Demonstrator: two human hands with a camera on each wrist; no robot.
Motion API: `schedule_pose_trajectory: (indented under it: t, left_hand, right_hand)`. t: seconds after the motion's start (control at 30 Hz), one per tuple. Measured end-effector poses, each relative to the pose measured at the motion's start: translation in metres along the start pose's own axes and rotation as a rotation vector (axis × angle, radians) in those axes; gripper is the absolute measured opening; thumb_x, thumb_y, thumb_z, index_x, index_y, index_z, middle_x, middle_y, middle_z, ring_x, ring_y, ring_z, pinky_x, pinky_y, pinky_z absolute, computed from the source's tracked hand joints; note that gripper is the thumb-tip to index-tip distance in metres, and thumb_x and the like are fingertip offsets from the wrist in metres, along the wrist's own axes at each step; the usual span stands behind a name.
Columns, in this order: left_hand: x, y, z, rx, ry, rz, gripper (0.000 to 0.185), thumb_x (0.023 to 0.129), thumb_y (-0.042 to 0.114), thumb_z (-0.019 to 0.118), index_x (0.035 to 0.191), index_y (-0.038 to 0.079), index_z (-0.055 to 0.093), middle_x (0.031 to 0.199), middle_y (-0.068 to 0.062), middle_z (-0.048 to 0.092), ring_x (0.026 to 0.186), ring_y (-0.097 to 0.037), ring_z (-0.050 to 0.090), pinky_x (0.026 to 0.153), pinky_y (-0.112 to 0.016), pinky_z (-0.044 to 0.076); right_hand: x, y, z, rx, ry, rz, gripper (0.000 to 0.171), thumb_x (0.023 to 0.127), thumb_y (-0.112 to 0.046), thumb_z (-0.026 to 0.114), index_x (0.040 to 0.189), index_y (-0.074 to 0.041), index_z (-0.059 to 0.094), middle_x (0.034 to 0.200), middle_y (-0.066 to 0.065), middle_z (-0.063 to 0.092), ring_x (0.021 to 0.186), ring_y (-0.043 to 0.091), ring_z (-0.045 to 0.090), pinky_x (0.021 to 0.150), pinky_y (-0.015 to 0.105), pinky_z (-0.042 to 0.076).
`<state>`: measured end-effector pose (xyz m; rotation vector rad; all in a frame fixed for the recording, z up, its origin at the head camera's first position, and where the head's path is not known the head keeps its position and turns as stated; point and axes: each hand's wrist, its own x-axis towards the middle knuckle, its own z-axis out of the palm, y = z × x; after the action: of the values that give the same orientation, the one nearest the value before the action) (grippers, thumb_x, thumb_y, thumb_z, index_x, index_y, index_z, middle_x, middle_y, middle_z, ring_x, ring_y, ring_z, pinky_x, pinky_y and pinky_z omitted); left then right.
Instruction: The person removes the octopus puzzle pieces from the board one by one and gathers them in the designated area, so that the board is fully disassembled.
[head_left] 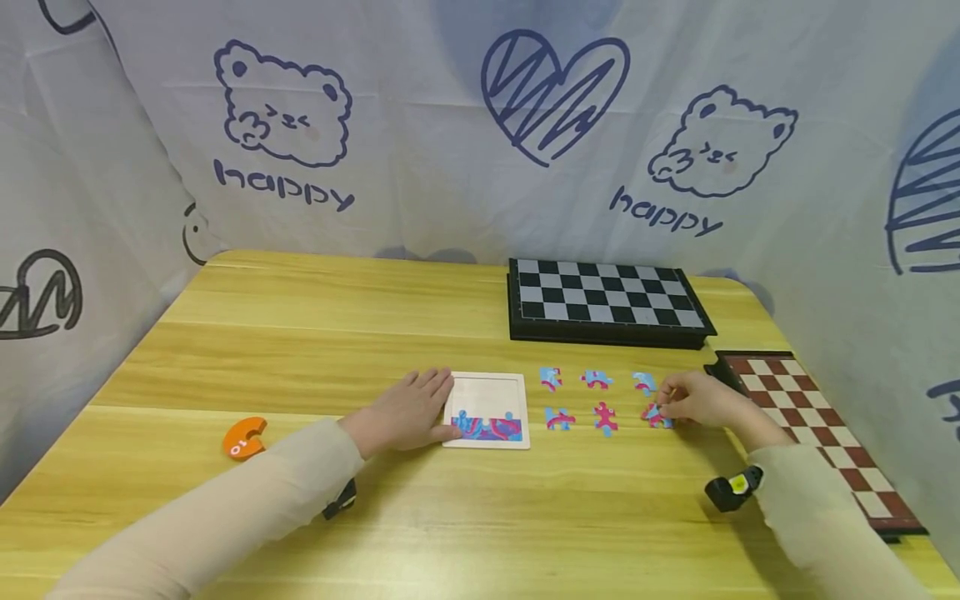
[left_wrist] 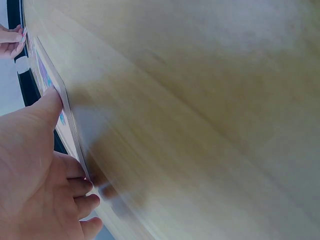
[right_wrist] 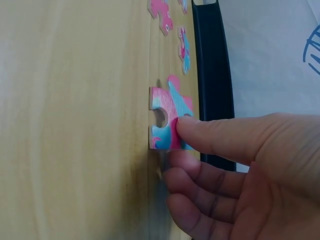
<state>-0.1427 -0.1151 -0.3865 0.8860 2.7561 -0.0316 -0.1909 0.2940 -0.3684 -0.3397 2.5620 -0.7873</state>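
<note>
A square wooden puzzle tray [head_left: 487,392] lies on the table, its lower row filled with joined blue, pink and purple pieces. Along its left edge rests my left hand [head_left: 408,408], fingers extended and thumb over the lower left corner. To the right, my right hand [head_left: 701,400] pinches a pink and blue puzzle piece [right_wrist: 162,102] between thumb and fingers; the thumb covers one side of it. Other loose puzzle pieces lie in two rows between the tray and that hand, among them a pink one [head_left: 604,418] and a blue one [head_left: 551,378].
A black and white checkered board box [head_left: 607,302] stands behind the loose pieces. At the right edge lies a brown and cream checkered board [head_left: 813,425], close by the right forearm. An orange curved piece [head_left: 243,438] is left of the left arm. Printed cloth [head_left: 420,150] hangs behind the table.
</note>
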Motion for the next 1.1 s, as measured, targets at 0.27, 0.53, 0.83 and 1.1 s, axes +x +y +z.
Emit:
schedule_pose_trajectory:
  t: [0.27,0.53,0.83,1.1]
  left_hand:
    - [0.001,0.000,-0.001,-0.008,0.006,0.002,0.079,0.094,0.052,0.040,0.141,-0.008,0.024,0.147,-0.022,0.020,0.135,-0.035,0.018,0.107,-0.047,0.017]
    - [0.000,0.000,-0.002,0.007,-0.009,-0.004,0.079,0.094,0.053,0.039,0.142,-0.007,0.023,0.148,-0.022,0.019,0.135,-0.034,0.017,0.108,-0.047,0.016]
    - [0.000,-0.001,0.000,-0.021,0.010,0.014,0.078,0.094,0.050,0.041,0.141,-0.009,0.023,0.147,-0.023,0.018,0.135,-0.036,0.016,0.108,-0.046,0.016]
    - [-0.002,0.000,0.000,-0.036,0.024,0.036,0.078,0.094,0.050,0.042,0.142,-0.009,0.023,0.148,-0.023,0.017,0.135,-0.035,0.016,0.108,-0.046,0.016]
  right_hand:
    - [0.000,0.001,-0.001,-0.017,0.021,-0.008,0.009,0.084,-0.007,0.066,0.085,-0.001,0.059,0.065,0.001,0.050,0.059,0.017,0.048,0.053,0.030,0.040]
    - [0.000,-0.014,-0.003,-0.041,0.081,-0.064,0.012,0.084,-0.011,0.065,0.089,-0.001,0.060,0.072,0.003,0.052,0.062,0.016,0.045,0.053,0.030,0.038]
    - [0.017,-0.048,0.015,-0.067,0.171,-0.215,0.012,0.084,-0.010,0.064,0.091,0.000,0.063,0.075,0.001,0.055,0.065,0.017,0.048,0.056,0.031,0.042]
    - [0.033,-0.092,0.041,-0.006,0.164,-0.272,0.009,0.084,-0.009,0.066,0.090,-0.002,0.064,0.077,0.002,0.055,0.069,0.018,0.047,0.062,0.030,0.042]
